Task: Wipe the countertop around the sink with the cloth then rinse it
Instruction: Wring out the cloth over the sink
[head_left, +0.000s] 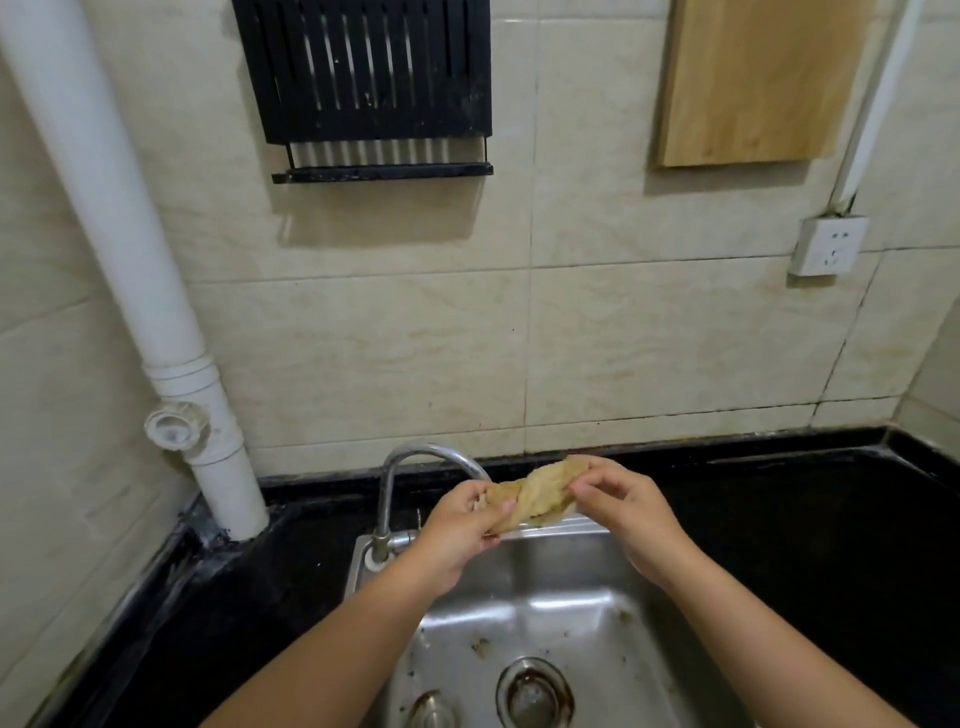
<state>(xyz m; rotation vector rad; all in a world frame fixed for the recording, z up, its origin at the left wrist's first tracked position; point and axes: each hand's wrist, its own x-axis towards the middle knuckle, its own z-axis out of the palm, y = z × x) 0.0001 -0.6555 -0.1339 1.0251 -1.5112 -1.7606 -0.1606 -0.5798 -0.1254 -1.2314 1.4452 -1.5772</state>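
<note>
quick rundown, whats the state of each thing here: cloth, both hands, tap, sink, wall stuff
cloth: twisted, stretched between both hands above the sink
left hand: grip closed on the cloth's left end
right hand: pinching the cloth's right end
faucet: no water seen running
sink: no standing water, specks of debris
black rack: mounted on wall
cutting board: hanging on wall
socket: nothing plugged in

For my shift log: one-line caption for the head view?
Both hands, left and right, twist the tan cloth over the steel sink beside the faucet.
</note>
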